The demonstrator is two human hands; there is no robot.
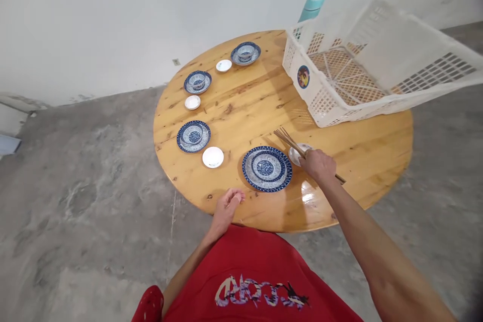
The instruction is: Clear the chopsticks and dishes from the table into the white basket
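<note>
My right hand (320,165) is wrapped round a bundle of wooden chopsticks (289,138), whose ends stick out on both sides of the fist. Beneath the chopsticks lies a small white dish (296,155), partly hidden by the hand. Just left of it, a blue-and-white bowl (266,165) rests on a matching patterned plate (267,186). My left hand (229,205) is at the near table edge, below that plate, its fingers curled together with nothing visible in them.
The round wooden table (241,110) carries several other place settings along its left side, including a plate (183,145) and a white dish (213,157). A large white plastic crate (332,105) takes up the back right. Behind it stands a turquoise bottle (312,6).
</note>
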